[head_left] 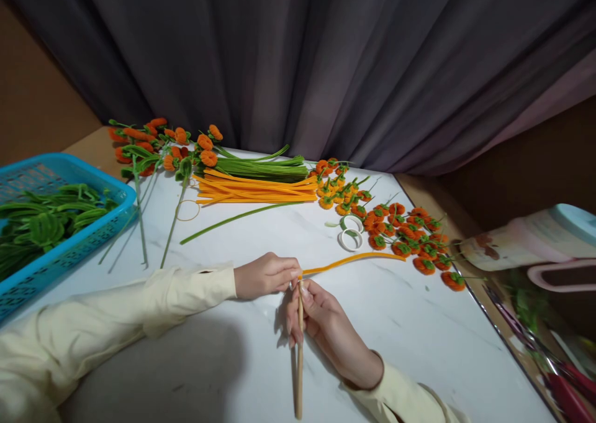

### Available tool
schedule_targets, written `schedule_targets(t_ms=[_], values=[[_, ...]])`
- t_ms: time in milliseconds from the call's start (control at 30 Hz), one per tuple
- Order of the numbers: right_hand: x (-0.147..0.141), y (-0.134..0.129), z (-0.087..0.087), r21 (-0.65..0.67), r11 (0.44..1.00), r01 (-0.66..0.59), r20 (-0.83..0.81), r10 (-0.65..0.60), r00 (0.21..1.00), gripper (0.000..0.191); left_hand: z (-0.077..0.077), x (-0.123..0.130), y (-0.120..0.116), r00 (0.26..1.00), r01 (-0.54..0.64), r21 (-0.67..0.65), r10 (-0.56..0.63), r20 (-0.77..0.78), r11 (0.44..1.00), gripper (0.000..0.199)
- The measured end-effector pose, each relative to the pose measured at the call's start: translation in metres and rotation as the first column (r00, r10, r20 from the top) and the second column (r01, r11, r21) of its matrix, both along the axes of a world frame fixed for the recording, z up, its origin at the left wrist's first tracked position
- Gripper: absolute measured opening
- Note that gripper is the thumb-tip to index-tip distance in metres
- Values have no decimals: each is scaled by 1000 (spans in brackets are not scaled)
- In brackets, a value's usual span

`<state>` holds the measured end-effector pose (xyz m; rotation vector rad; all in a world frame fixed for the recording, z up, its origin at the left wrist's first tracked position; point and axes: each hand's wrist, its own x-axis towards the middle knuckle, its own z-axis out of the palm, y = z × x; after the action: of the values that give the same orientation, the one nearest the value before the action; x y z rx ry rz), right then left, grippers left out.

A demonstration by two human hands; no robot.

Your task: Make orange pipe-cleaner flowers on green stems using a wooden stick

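Near the middle of the white table, my left hand pinches the end of an orange fuzzy stem at the tip of a wooden stick. The rest of that stem stretches to the right across the table. My right hand is closed around the upper part of the wooden stick, whose lower end points toward me. Both hands nearly touch at the stick's tip. Behind them lie a bundle of orange stems, a bundle of green stems and a single green stem.
A blue basket of green leaf pieces stands at the left. Orange flowers lie back left, small orange pumpkin shapes at right. White tape rings lie near them. A large cup and tools are far right.
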<state>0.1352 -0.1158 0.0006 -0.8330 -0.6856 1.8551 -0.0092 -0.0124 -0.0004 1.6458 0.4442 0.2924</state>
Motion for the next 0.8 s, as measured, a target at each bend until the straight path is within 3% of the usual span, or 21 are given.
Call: schedule_targets(t_ms=[433,633,800], values=[[2,1,0,-2,1000,9,17,-9,1000,23,-2,0,-1,1000,7,264,-9,5,965,29],[1,0,1,-1,1000,13,24,-13,1000,23,-3,0,0,999,33,293,-33,-4,955,30],[1,1,-1,3,1000,17,16,-17,1000,23,-4,-1,2,997,78,245,-80,-3,966,34]])
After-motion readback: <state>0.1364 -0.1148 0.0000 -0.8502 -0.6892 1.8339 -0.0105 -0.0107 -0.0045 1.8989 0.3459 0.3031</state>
